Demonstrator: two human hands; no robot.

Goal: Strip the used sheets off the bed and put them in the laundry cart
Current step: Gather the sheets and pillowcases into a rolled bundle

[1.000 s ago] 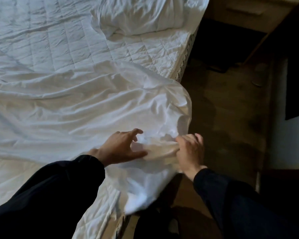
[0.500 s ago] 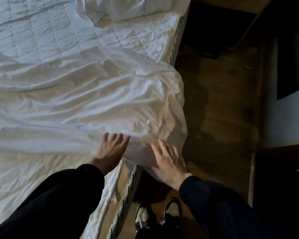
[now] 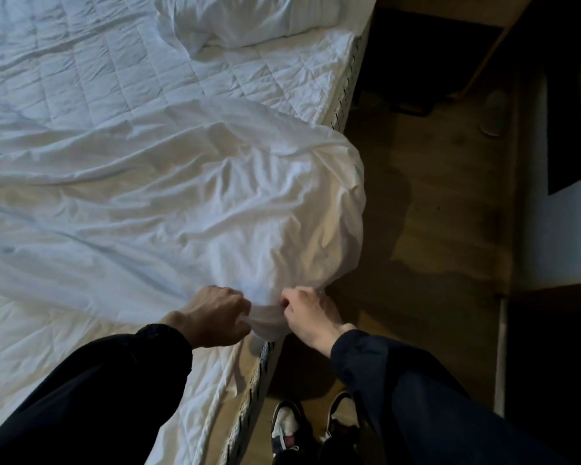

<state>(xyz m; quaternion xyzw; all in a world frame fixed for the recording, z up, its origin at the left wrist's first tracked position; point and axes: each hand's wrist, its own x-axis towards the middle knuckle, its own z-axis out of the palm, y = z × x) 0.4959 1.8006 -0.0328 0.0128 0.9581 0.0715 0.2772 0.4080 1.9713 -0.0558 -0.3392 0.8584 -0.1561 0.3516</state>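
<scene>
- At the near corner of the bed (image 3: 345, 102), in the head view, the loose white sheet (image 3: 182, 203) lies rumpled across the quilted mattress pad (image 3: 91, 72). Its bulging edge spills over the side above the wooden floor (image 3: 433, 203).
- The left hand (image 3: 215, 317) has its fingers clenched round a gathered fold at the sheet's near edge. Just beside it, the right hand (image 3: 307, 313) has its fingers curled, grasping the same fold.
- The sheet looks light, soft and limp, so it will likely trail rather than lift whole. Smooth cloth may slide out of a loose pinch. Full fistfuls at the gathered edge, then bunching hand over hand, seem the surest hold.
- A pillow (image 3: 242, 18) lies at the far end, and shoes (image 3: 316, 427) stand on the floor below. No laundry cart is in view.
</scene>
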